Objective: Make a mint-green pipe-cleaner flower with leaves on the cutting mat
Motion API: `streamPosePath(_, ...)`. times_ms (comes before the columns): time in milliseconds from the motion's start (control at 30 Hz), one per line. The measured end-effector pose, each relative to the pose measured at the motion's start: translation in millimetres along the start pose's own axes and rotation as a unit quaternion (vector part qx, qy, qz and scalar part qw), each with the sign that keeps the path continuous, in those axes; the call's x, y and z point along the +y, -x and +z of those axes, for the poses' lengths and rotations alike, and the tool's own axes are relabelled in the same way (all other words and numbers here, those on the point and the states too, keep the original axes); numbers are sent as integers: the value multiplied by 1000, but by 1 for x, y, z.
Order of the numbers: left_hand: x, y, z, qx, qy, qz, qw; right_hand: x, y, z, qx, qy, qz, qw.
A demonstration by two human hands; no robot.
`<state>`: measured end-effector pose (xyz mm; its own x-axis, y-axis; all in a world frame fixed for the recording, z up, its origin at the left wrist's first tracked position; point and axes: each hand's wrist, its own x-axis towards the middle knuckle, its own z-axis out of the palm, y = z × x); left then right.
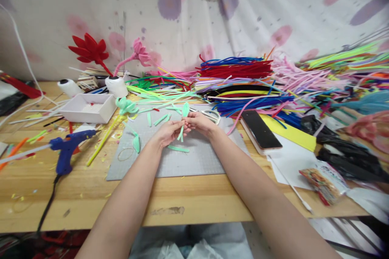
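Above the grey cutting mat (pixel 200 164), my left hand (pixel 170 131) and my right hand (pixel 199 122) meet, fingers pinched together on a mint green pipe cleaner piece (pixel 185 109). Its leaf-like loop sticks up over the fingertips and its loose ends hang below them. Several short mint green pipe cleaner pieces (pixel 178 149) lie on the mat around my hands. A leaf-shaped mint piece (pixel 136 143) rests at the mat's left. Just behind my right hand are scissors (pixel 212 115), partly hidden by it. A mint green flower (pixel 126 106) on a yellow stem lies at the mat's upper left.
A blue glue gun (pixel 65 149) lies at the left, its cord running over the table edge. Behind it stands a white box (pixel 88 107). Bundles of coloured pipe cleaners (pixel 237 68) fill the back. At right are a phone (pixel 261 129) and a snack packet (pixel 325 182).
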<state>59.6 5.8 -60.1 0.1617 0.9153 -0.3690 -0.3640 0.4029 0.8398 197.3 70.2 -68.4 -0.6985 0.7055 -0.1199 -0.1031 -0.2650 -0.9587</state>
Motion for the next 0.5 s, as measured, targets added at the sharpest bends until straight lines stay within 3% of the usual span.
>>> streamPosePath(100,-2,-4,-1,8,-55,40,998,3,-5,0,56,31,-19,998)
streamPosePath(167,-5,-7,0,56,-149,107,981,4,-7,-2,96,62,-42,993)
streamPosePath(200,-6,-7,1,98,-213,154,960,4,-8,-2,113,79,-54,989)
streamPosePath(267,-7,-6,3,176,-349,235,890,3,-8,-3,133,109,-68,983)
streamPosePath(367,-5,1,7,233,-492,255,799,0,-6,-3,132,144,-65,978)
streamPosePath(433,-1,6,8,241,-529,236,779,-3,-4,-2,124,158,-63,978)
streamPosePath(500,4,8,5,226,-528,230,786,-5,0,-1,110,157,-60,980)
